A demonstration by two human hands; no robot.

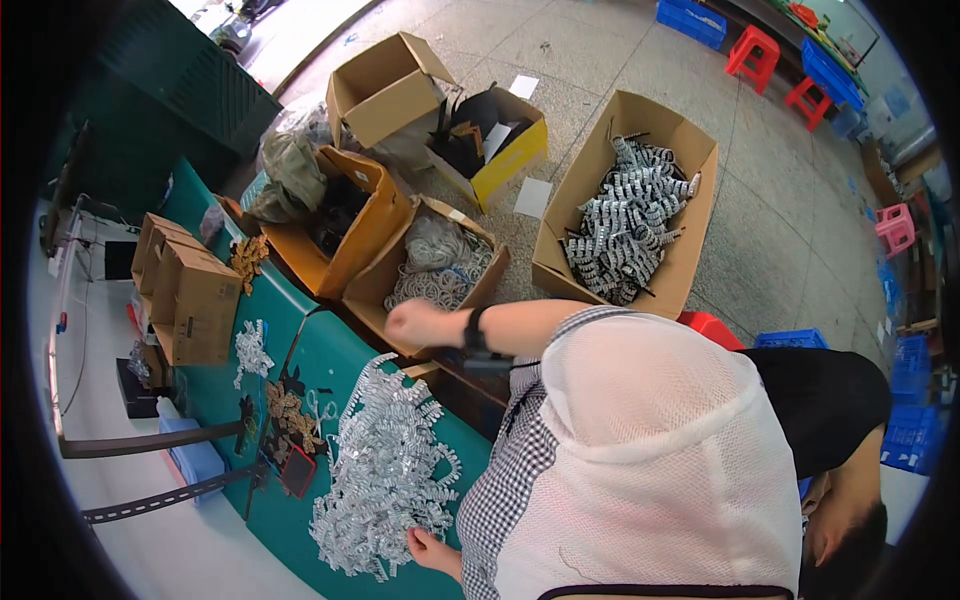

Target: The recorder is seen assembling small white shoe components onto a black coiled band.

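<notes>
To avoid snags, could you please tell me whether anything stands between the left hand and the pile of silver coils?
Nothing visible does; the left hand is at the edge of the pile of silver coils.

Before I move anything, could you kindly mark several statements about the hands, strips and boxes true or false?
1. A pile of silver curly strips lies on the green table. True.
2. The left hand is by that pile's lower right edge in the picture. True.
3. The black wristband is on the left wrist. False: it is on the right arm, just behind the right hand.
4. The large cardboard box on the floor is full of blue balls. False: it holds curly strips.
5. The red-edged flat device lies on the floor. False: it lies on the table.
</notes>
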